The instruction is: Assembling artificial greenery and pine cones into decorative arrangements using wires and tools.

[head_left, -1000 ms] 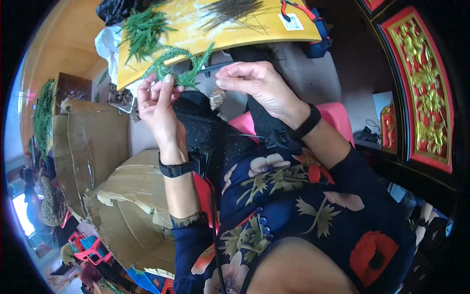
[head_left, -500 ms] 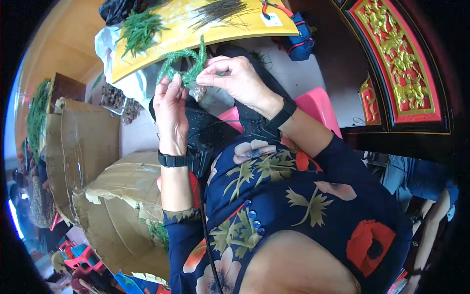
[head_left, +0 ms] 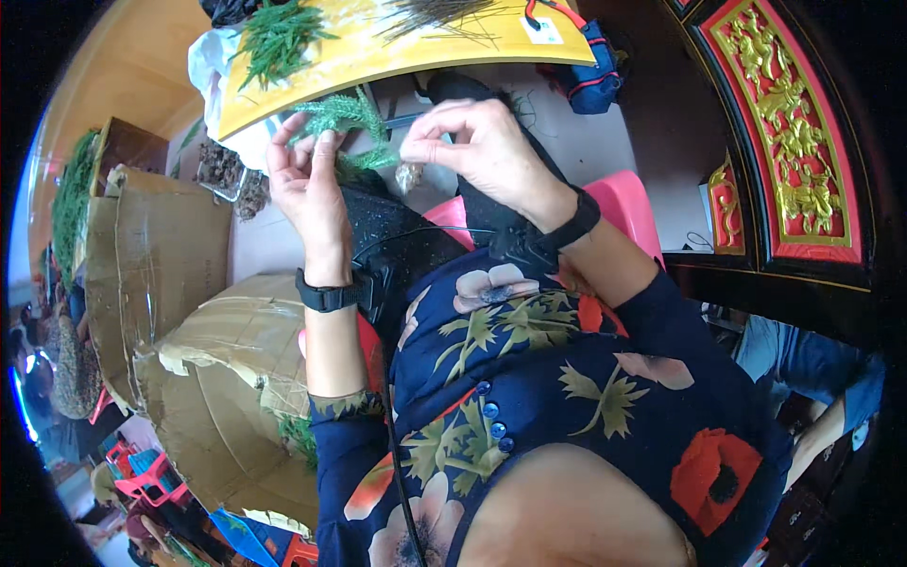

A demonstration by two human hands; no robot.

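Observation:
My left hand (head_left: 307, 184) grips a bunch of green artificial fir sprigs (head_left: 345, 118) in front of my chest. My right hand (head_left: 472, 142) pinches a small brownish pine-cone piece (head_left: 408, 176) hanging just right of the sprigs, its fingers close to the sprig stems. Both wrists wear black bands. Behind the hands lies a yellow board (head_left: 378, 47) with a heap of green sprigs (head_left: 279, 33) on its left and a bundle of thin dark wires (head_left: 435, 14) toward its right.
Open cardboard boxes (head_left: 179, 312) stand at my left, some with green sprigs inside. A wire basket of brown cones (head_left: 227, 175) sits near the board. A pink seat (head_left: 619, 203) is under me. A red-and-gold carved panel (head_left: 803, 142) fills the right. Another person's legs (head_left: 812, 369) show lower right.
Both hands have stayed together at the sprig bunch. The view has shifted, so hands and board sit higher and more to the right than a second ago.

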